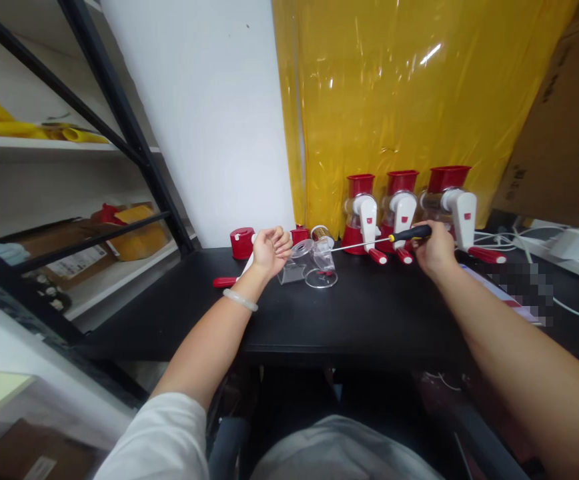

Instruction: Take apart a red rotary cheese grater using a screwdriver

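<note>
My right hand (435, 250) is closed around the black and yellow handle of a screwdriver (411, 233). The long metal shaft points left, its tip by the clear plastic parts (293, 272) on the black table. My left hand (271, 252) is held palm up with loosely bent fingers, and nothing shows in it. Partly hidden behind that hand is a white crank handle with a red grip (225, 282). Close by are a red round base (242, 243), a clear ring (321, 278) and a metal grater drum (322, 233).
Three red and white rotary graters (364, 213) stand in a row at the back of the black table (369, 313). White cables (499, 237) and a flat sheet (499, 293) lie at the right. A black-framed shelf (142, 157) with boxes rises on the left.
</note>
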`<control>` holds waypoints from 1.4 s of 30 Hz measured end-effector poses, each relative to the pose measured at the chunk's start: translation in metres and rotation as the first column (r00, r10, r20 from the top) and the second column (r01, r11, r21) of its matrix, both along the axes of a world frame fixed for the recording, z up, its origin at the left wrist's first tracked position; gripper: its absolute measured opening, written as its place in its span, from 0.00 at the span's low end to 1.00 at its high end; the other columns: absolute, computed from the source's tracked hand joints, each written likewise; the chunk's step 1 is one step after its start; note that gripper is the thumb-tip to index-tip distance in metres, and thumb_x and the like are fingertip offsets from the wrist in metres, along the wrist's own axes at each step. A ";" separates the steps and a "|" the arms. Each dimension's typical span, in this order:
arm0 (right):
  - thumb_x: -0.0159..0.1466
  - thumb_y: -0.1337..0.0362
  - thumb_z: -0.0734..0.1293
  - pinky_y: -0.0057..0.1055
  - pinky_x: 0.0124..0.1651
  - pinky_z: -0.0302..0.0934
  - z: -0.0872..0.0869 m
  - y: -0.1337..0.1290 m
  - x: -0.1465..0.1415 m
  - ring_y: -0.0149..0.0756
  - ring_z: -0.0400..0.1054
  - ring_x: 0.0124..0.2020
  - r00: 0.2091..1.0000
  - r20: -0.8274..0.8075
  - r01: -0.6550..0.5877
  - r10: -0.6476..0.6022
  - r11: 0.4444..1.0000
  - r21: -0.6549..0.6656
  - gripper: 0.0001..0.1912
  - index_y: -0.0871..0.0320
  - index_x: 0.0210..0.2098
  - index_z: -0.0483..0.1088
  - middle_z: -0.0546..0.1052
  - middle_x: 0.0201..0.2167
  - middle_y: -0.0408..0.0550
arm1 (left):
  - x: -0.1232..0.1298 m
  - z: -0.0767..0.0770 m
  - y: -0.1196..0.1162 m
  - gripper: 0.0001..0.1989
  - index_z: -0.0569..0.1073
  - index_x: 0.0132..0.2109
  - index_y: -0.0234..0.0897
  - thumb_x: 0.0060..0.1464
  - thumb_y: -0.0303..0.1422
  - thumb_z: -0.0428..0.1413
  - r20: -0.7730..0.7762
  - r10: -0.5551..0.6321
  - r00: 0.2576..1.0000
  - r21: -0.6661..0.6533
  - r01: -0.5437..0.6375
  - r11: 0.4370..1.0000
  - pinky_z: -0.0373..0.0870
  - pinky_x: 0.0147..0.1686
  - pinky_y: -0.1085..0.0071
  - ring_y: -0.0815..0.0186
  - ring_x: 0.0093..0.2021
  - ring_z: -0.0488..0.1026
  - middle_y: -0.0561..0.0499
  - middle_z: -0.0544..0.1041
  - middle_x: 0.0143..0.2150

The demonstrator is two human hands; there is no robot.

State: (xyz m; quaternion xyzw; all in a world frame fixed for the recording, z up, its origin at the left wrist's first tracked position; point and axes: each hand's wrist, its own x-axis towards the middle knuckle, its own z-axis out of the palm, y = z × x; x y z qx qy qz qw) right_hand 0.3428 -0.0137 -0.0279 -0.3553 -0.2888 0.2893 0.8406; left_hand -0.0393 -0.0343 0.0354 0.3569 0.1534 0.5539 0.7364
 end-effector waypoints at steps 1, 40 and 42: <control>0.63 0.57 0.70 0.31 0.14 0.52 0.000 0.000 0.001 0.31 0.59 0.16 1.000 -0.009 -0.007 0.008 1.000 0.007 0.14 0.51 0.23 0.68 0.67 0.17 0.43 | 0.000 0.000 0.000 0.19 0.51 0.27 0.40 0.65 0.32 0.50 0.004 -0.002 1.000 -0.004 0.002 1.000 0.43 0.17 0.80 0.74 0.18 0.48 0.59 0.48 0.22; 0.63 0.54 0.76 0.24 0.12 0.50 0.005 -0.013 -0.007 0.25 0.57 0.15 0.990 0.122 0.074 -0.065 0.995 -0.066 0.18 0.53 0.25 0.67 0.70 0.20 0.40 | 0.006 -0.006 0.002 0.25 0.56 0.32 0.39 0.31 0.18 0.62 -0.236 0.121 0.964 0.232 -0.065 0.971 0.52 0.22 0.85 0.79 0.25 0.56 0.61 0.60 0.31; 0.61 0.57 0.76 0.24 0.12 0.50 0.006 -0.014 -0.007 0.26 0.58 0.16 0.995 0.091 0.053 -0.049 0.998 -0.036 0.17 0.53 0.25 0.66 0.69 0.21 0.40 | 0.006 -0.005 0.002 0.25 0.55 0.32 0.39 0.31 0.18 0.62 -0.230 0.110 0.967 0.228 -0.056 0.972 0.52 0.22 0.85 0.79 0.25 0.55 0.61 0.60 0.31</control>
